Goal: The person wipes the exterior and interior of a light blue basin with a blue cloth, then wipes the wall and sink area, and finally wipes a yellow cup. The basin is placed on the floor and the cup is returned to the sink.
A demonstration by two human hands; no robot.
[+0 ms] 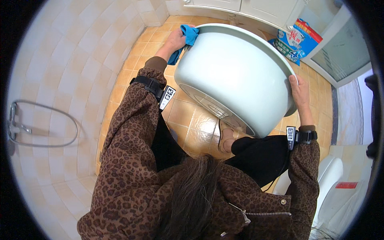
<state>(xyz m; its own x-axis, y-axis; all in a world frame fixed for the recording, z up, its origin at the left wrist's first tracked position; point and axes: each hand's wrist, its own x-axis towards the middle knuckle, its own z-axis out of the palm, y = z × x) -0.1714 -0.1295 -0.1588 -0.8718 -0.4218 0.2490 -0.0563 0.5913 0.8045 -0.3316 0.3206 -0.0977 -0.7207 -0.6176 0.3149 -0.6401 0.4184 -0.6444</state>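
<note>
A large pale green plastic basin is tilted on its side before me, its ringed underside facing down towards my feet. My left hand is at the rim's upper left end with a blue cloth between it and the basin; part of the cloth hangs below the hand. On the right, my right hand grips the rim, thumb on the outer side and fingers mostly hidden. The inside of the basin is out of sight.
A white cabinet stands beyond the basin, with a blue and red detergent bag at its right. A framed glass door is at the far right. A shower mixer with hose is on the left wall. A white toilet stands lower right.
</note>
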